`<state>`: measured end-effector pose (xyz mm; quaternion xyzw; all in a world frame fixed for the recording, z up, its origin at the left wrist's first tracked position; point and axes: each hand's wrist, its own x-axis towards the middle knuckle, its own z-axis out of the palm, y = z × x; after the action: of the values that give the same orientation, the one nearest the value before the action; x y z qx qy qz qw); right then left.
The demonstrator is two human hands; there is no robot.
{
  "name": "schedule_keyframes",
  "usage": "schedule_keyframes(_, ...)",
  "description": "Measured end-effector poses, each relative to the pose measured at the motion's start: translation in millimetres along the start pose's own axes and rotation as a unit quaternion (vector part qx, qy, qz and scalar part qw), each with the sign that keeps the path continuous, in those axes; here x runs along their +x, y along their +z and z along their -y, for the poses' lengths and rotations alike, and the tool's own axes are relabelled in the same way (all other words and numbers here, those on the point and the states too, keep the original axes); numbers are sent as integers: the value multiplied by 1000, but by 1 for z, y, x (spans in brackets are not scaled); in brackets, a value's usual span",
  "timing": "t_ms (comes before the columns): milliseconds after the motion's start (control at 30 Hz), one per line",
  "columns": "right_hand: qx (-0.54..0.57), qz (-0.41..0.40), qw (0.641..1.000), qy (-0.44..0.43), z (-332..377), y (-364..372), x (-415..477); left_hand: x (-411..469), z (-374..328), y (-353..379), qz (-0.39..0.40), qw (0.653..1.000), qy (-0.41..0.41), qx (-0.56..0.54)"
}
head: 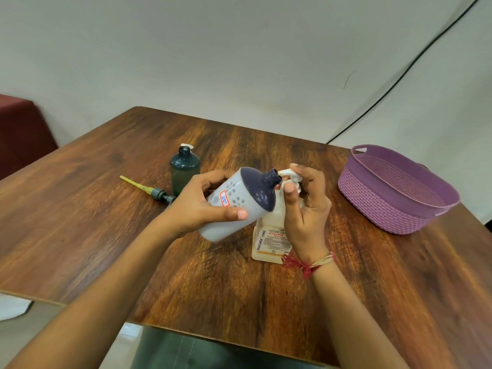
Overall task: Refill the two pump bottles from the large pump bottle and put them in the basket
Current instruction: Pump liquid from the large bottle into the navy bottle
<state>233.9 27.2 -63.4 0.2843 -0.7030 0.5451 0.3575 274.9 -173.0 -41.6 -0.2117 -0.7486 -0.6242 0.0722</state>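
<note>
One grey bottle (226, 229) was gripped by the left hand's (197, 206) fingers, one large pump bottle's (269, 238) head by the right hand's (306, 209); one green bottle (185, 169) stood beyond.

Brown wood-grain table (266, 302), plain white wall (213, 49), thin black cable (399, 81), maroon block (18, 134).
The cable slants down the wall beyond the right hand (306, 209); the block sits far left of the left hand (197, 206).

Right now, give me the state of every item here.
grey bottle, uncapped, tilted, held by left hand.
large pump bottle, upright, right hand on its pump.
green bottle, upright, uncapped.
loose pump, lying on table.
basket, upright, no bottles inside.
</note>
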Motion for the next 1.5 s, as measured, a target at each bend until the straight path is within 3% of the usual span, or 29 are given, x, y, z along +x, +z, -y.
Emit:
schedule_keyframes(767,-17,6,1000,-19,-2,-2,-2,0,3,-1,-3,1000,-5,-19)
schedule_keyframes(1000,-24,-26,999,-8,1,2,-1,-1,4,-1,0,1000,-6,-26)
schedule_keyframes(1267,-17,3,1000,-25,-4,-3,-3,-1,0,-1,12,1000,5,-17)
schedule_keyframes(1500,-25,-25,999,-13,2,0,-2,1,1,0,8,1000,4,-24)
